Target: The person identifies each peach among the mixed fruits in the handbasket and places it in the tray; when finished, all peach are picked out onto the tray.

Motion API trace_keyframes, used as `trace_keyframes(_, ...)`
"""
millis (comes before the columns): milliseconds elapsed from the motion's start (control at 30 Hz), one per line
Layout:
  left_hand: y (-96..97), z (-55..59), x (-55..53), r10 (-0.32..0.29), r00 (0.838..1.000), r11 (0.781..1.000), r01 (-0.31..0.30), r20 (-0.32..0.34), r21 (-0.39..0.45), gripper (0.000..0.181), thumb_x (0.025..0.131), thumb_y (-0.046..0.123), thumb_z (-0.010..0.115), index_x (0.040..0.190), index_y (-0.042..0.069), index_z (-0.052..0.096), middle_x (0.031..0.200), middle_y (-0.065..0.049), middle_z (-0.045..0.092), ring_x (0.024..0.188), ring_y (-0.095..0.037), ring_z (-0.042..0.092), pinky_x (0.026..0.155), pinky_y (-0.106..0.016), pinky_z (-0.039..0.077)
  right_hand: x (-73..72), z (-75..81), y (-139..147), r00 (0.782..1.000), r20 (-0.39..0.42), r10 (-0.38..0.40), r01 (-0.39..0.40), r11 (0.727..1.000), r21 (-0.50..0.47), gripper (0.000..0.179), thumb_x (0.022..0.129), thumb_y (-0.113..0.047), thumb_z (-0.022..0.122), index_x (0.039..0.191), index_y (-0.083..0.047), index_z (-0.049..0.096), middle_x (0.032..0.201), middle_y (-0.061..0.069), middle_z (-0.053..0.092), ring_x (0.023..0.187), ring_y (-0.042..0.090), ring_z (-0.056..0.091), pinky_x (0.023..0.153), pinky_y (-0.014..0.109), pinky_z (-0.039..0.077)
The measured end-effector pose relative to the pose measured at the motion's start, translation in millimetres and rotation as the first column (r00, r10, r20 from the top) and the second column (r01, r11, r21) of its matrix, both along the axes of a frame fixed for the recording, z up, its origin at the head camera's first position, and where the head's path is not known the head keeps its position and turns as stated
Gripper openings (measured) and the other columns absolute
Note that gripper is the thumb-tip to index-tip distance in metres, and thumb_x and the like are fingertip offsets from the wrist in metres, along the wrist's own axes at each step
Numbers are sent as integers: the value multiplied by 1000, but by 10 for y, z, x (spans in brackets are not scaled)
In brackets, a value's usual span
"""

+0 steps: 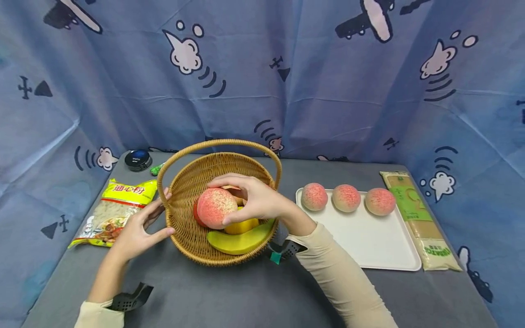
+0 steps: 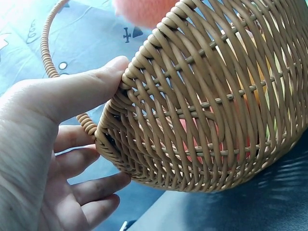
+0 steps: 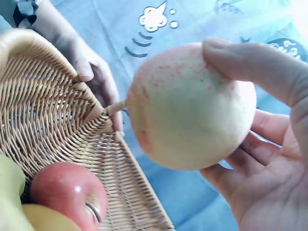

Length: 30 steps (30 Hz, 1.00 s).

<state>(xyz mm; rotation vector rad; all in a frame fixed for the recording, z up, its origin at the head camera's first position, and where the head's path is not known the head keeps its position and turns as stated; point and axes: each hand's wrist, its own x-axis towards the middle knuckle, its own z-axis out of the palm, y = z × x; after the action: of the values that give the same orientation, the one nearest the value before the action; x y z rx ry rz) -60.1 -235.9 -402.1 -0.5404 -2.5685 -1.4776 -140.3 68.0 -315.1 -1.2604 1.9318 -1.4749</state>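
Observation:
A brown wicker basket (image 1: 193, 246) with an arched handle stands mid-table. My left hand (image 1: 138, 232) holds its left rim, thumb and fingers on either side of the handle's base; in the left wrist view the thumb (image 2: 91, 89) touches the woven edge. Above the basket my right hand (image 1: 260, 198) grips a pink peach (image 1: 216, 208) between thumb and fingers; its pale side faces the right wrist view. Inside the basket lie a red apple (image 3: 70, 192), a green-yellow banana (image 1: 239, 242) and a yellow fruit (image 1: 243, 226), partly hidden by the hand and peach.
On the right, a white tray (image 1: 383, 248) bears three peaches (image 1: 346, 198) along its far edge. Beside it lies a noodle packet (image 1: 418, 218). A yellow-topped pasta bag (image 1: 116, 212) and a dark round tin (image 1: 138, 160) are at left. A blue patterned curtain (image 1: 246, 82) stands behind.

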Motion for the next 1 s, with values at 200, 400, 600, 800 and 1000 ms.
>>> trace_keyframes(200, -20, -14, 3, 5, 1000, 1000, -5, 7, 1, 78, 76, -2, 75, 144, 8, 40, 147, -20, 40, 123, 12, 41, 100, -3, 34, 142, -13, 346, 995, -20, -96, 92, 984, -150, 73, 69, 4, 81, 134, 1, 49, 137, 15, 47, 123, 20, 48, 98, 33, 51)
trace_keyframes(400, -29, -28, 3, -1, 1000, 1000, 1, -9, -7, 77, 76, -2, 75, 144, 8, 40, 151, -15, 35, 128, 9, 39, 101, -4, 34, 292, -30, 714, 982, -53, -181, 164, 957, -241, 75, 66, 10, 80, 133, 4, 47, 138, 18, 42, 124, 25, 47, 101, 34, 48)
trace_keyframes(600, -15, -9, -2, -9, 1000, 1000, 9, -10, -4, 77, 76, -1, 75, 144, 6, 40, 152, -14, 34, 128, 9, 38, 101, -4, 34, 441, -107, 1124, 950, -84, -301, 265, 918, -296, 78, 64, 17, 77, 134, 8, 44, 140, 19, 43, 127, 23, 47, 104, 28, 46)
trace_keyframes(800, -9, 0, -4, -7, 1000, 1000, 7, -3, 5, 78, 75, -2, 76, 144, 8, 40, 151, -14, 34, 127, 10, 39, 101, -4, 34, 524, -329, 1508, 906, -45, -420, 377, 852, -364, 79, 62, 28, 71, 133, 16, 39, 140, 23, 42, 130, 22, 45, 106, 24, 42)
trace_keyframes(1000, -8, -6, 1, -15, 1000, 1000, 15, -12, 23, 79, 74, -4, 75, 144, 7, 40, 151, -15, 34, 127, 9, 40, 102, -5, 35, 589, -721, 1857, 845, 36, -534, 522, 806, -280, 78, 65, 25, 70, 136, 11, 40, 141, 24, 39, 132, 15, 41, 107, 19, 39)
